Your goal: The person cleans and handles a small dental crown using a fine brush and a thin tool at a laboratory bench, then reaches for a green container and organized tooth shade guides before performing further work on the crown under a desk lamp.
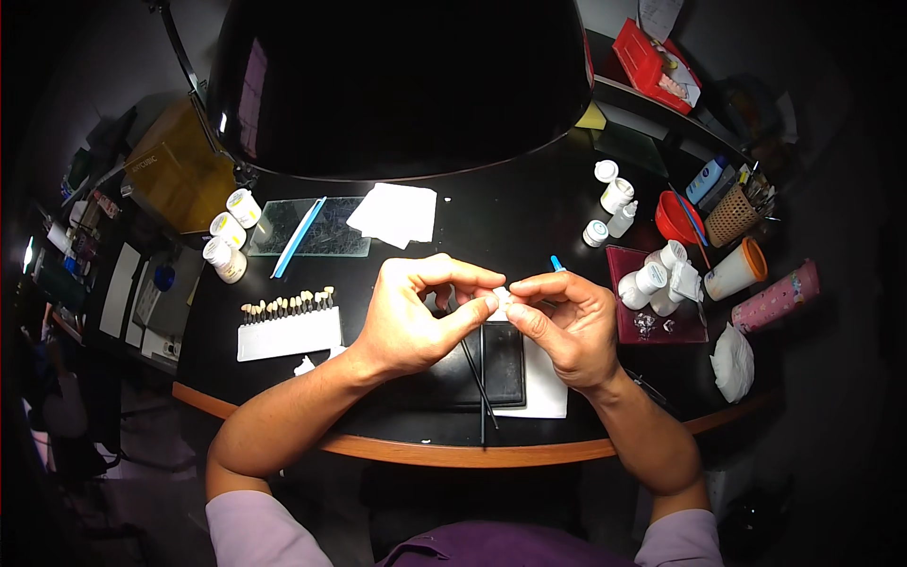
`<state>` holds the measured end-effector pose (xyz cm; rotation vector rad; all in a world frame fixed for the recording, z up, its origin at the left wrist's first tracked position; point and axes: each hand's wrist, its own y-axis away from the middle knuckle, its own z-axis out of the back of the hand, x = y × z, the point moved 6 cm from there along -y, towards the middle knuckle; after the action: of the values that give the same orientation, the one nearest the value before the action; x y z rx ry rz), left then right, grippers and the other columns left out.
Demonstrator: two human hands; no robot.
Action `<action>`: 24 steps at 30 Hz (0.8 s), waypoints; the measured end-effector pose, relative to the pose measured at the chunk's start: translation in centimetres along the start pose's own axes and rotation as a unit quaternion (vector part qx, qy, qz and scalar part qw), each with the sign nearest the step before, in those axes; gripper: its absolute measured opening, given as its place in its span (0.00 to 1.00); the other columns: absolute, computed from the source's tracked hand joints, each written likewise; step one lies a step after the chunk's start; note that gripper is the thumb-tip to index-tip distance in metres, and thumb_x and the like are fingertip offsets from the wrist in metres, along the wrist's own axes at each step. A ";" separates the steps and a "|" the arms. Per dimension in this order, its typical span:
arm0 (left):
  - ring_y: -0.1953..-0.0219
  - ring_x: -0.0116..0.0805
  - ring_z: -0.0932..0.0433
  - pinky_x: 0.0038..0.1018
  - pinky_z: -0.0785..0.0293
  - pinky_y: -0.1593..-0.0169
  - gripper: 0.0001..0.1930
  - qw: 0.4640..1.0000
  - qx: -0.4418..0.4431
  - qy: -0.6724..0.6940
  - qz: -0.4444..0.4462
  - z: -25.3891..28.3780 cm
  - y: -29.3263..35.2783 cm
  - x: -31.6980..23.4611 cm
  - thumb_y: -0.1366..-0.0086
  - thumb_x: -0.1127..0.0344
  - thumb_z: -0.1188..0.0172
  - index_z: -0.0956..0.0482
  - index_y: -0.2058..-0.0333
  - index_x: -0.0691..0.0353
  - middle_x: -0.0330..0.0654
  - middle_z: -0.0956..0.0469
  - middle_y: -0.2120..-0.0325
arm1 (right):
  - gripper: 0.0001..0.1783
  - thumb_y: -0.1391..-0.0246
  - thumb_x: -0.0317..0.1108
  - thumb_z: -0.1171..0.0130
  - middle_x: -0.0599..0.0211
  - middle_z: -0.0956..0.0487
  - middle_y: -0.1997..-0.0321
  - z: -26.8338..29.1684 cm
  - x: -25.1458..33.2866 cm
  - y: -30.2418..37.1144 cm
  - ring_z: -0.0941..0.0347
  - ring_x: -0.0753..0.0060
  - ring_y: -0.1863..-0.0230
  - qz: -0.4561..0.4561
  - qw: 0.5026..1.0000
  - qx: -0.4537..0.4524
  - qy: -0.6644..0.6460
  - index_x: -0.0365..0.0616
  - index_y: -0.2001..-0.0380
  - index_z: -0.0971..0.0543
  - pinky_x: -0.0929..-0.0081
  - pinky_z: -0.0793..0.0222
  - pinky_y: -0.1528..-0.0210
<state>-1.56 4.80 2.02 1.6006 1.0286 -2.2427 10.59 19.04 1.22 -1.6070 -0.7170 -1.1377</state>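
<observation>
My left hand (412,310) and my right hand (573,331) meet over the middle of the desk, raised above its surface. A small whitish piece (502,300) is pinched between the thumb and fingertips of both; the fingers partly cover it, and its exact kind cannot be made out. Below it lies a flat black case (506,369), with a white sheet (545,387) showing at its right. A thin dark stick (477,383) slants beside the case. Left of my left hand, a tooth shade guide (288,337) carries a row of tooth-shaped tabs.
A glass slab (351,244), white papers (397,215) and several jars (227,257) stand at left. On the right are a dark red tray (635,326) with jars, a red bowl (676,222), a woven holder (732,217) and crumpled tissue (732,364). A large black hood (397,85) overhangs the back.
</observation>
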 end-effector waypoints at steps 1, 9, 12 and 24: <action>0.70 0.19 0.21 0.19 0.35 0.70 0.11 1.000 0.000 -0.001 0.002 0.0 0.0 0.0 0.38 0.66 0.27 0.09 0.58 0.61 0.38 0.13 0.71 | 0.09 0.40 0.20 0.32 0.61 0.14 0.58 0.0 -0.2 -0.1 0.18 0.78 0.56 -0.012 1.000 0.006 -0.016 0.34 0.56 0.16 0.79 0.20 0.52; 0.70 0.20 0.21 0.19 0.34 0.69 0.11 1.000 -0.004 -0.002 -0.001 0.0 0.0 0.0 0.38 0.65 0.27 0.09 0.58 0.61 0.39 0.13 0.71 | 0.10 0.40 0.20 0.32 0.61 0.14 0.58 0.0 -0.1 -0.2 0.18 0.78 0.56 -0.032 0.999 0.014 -0.032 0.33 0.55 0.16 0.79 0.21 0.50; 0.70 0.20 0.21 0.19 0.34 0.70 0.11 1.000 -0.003 0.001 -0.006 -0.1 -0.1 0.0 0.38 0.66 0.27 0.09 0.58 0.61 0.39 0.13 0.71 | 0.10 0.40 0.19 0.32 0.61 0.15 0.58 0.0 -0.1 -0.2 0.18 0.78 0.56 -0.022 0.999 0.013 -0.031 0.33 0.55 0.17 0.79 0.21 0.51; 0.69 0.19 0.19 0.19 0.34 0.69 0.13 1.000 0.006 0.008 -0.023 -0.3 -0.1 0.0 0.39 0.66 0.26 0.10 0.56 0.62 0.39 0.12 0.68 | 0.08 0.41 0.17 0.33 0.59 0.15 0.58 0.0 0.2 -0.1 0.17 0.73 0.54 0.033 0.999 0.005 0.012 0.34 0.58 0.16 0.76 0.18 0.50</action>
<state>-1.40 5.08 2.02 1.6168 1.0693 -2.2733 10.62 19.04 1.46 -1.5936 -0.6478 -1.1018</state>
